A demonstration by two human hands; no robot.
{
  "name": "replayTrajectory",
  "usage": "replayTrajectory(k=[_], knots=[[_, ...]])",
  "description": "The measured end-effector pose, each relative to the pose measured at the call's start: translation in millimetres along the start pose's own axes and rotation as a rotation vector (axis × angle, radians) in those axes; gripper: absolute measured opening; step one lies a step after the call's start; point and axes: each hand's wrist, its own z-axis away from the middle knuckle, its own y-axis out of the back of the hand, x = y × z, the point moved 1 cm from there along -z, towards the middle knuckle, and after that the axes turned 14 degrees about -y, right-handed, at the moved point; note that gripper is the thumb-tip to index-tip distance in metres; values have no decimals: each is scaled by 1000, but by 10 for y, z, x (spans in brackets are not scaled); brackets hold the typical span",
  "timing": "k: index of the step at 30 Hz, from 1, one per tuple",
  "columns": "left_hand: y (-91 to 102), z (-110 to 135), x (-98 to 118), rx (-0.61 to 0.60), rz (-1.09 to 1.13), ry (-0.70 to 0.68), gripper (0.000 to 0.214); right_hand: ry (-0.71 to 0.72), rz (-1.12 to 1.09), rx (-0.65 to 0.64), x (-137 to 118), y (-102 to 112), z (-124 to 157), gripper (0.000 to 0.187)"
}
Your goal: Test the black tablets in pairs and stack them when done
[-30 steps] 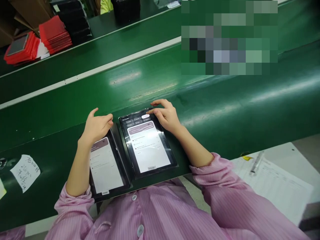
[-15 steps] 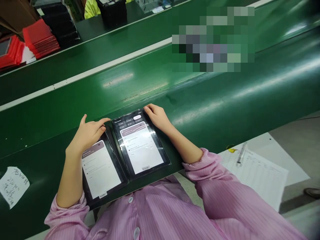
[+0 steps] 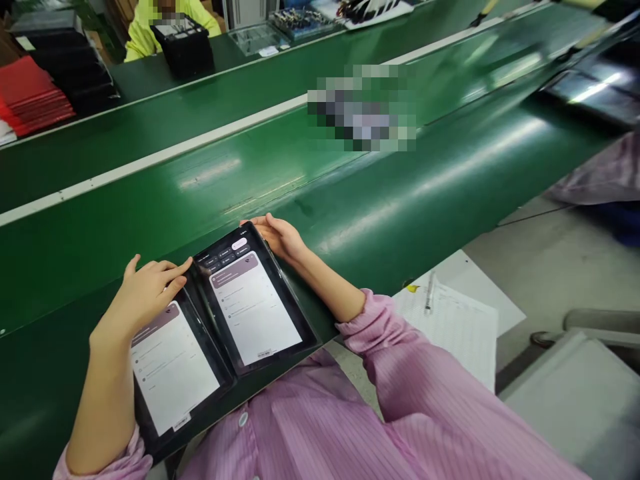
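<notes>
Two lit tablets lie side by side at the near edge of a green table (image 3: pixel 380 220), one under each of a worker's hands.

The right hand (image 3: pixel 279 237) has left the screen it was tapping a second ago and now curls round the far corner of the right tablet (image 3: pixel 250 303), its grip closed on that edge, which looks slightly raised. The left hand (image 3: pixel 145 293) stays on the upper end of the left tablet (image 3: pixel 170 370), fingers apart, clasping nothing. The tapping on the right tablet appears finished. Papers (image 3: pixel 457 327) and a pen (image 3: pixel 429 291) lie to the right.
</notes>
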Motion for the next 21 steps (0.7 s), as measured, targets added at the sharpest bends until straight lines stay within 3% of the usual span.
replayTrajectory(k=[5, 8, 10, 13, 17, 21], knots=[[-10, -28, -36, -25, 5, -22, 59, 62, 209, 105, 21, 86, -52, 61], [62, 3, -27, -25, 61, -30, 65, 237, 611, 286, -8, 158, -39, 63], [150, 75, -45, 72, 61, -21, 65, 394, 869, 348, -39, 165, 1, 64], [268, 228, -132, 201, 52, 9, 59, 569, 1077, 278, -59, 143, 70, 60], [232, 317, -290, 62, 227, 120, 58, 685, 1197, 175, -25, 130, 111, 47], [112, 236, -371, -10, 327, 128, 60, 658, 1271, 173, 2, 130, 100, 40]])
